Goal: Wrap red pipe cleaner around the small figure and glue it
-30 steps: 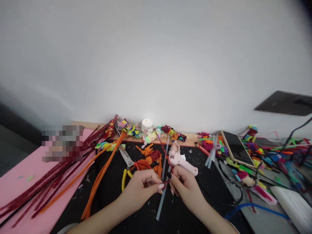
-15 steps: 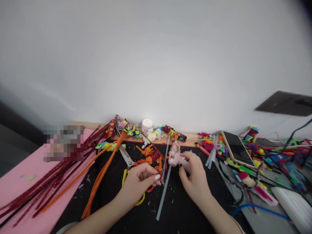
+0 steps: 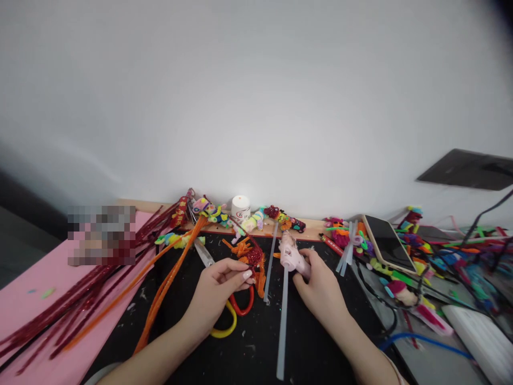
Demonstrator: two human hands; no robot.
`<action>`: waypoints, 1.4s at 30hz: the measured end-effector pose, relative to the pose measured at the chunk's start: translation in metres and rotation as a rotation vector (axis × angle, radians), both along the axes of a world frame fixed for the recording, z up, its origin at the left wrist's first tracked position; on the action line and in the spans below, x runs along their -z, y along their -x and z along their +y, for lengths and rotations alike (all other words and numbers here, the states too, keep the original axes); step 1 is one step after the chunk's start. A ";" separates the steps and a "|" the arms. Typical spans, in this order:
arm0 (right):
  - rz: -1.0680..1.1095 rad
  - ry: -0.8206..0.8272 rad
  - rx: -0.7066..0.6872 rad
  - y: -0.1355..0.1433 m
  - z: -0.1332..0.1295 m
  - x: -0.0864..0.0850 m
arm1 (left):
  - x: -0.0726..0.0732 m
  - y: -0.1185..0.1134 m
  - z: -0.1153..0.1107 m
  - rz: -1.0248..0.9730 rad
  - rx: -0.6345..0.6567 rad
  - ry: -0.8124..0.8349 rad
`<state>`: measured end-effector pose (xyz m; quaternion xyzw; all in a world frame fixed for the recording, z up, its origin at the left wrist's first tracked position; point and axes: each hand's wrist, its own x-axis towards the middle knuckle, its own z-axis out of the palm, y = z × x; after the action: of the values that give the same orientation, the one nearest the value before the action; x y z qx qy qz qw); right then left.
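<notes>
My left hand (image 3: 228,280) is closed in a pinch on a dark red glittery stem, whose curved length runs up behind the fingertips beside a red glitter piece (image 3: 253,258). My right hand (image 3: 320,283) grips the handle of a pale pink glue gun (image 3: 292,259), its nozzle end pointing away toward the wall. A long translucent glue stick (image 3: 282,326) sticks out of the gun's rear toward me. Scissors with red and yellow handles (image 3: 225,327) lie partly under my left hand. Short orange stem pieces (image 3: 240,247) are scattered beyond it on the black mat (image 3: 256,353).
Long red stems (image 3: 96,283) and orange stems (image 3: 168,283) lie at the left. Behind the mat stand a white jar (image 3: 241,207) and fuzzy figures. A phone (image 3: 389,245), tied clear sticks (image 3: 348,248), cables and a white power strip (image 3: 481,337) are at the right.
My left hand has moved slightly left, away from the glue gun, uncovering more of the scissor handles. The gun and its glue stick have turned, so the stick now points more directly toward me.
</notes>
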<state>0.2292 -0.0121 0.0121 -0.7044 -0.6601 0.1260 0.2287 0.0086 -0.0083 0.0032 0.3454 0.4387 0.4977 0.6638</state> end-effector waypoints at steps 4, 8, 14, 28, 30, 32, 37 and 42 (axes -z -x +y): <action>0.241 -0.055 -0.062 0.002 -0.001 -0.004 | 0.000 0.004 0.004 -0.014 -0.030 0.003; 0.520 0.011 -0.117 0.003 -0.003 -0.001 | -0.001 0.008 0.007 -0.004 -0.055 -0.010; 0.865 0.251 -0.240 0.006 -0.007 0.015 | -0.001 0.009 0.009 0.023 -0.077 -0.028; 0.975 0.322 -0.280 0.007 -0.010 0.023 | -0.003 0.006 0.007 0.124 -0.054 -0.060; 0.966 0.323 -0.273 0.008 -0.011 0.022 | -0.004 0.005 0.007 0.126 -0.051 -0.057; 0.958 0.325 -0.272 0.008 -0.011 0.021 | -0.005 0.005 0.007 0.128 -0.052 -0.054; 0.944 0.319 -0.274 0.010 -0.011 0.019 | -0.004 0.006 0.007 0.130 -0.046 -0.065; 0.934 0.323 -0.264 0.010 -0.012 0.019 | -0.004 0.006 0.007 0.159 -0.051 -0.071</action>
<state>0.2192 -0.0237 -0.0067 -0.5098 -0.5431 0.5555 0.3694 0.0026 -0.0009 0.0068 0.3960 0.4808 0.5005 0.6012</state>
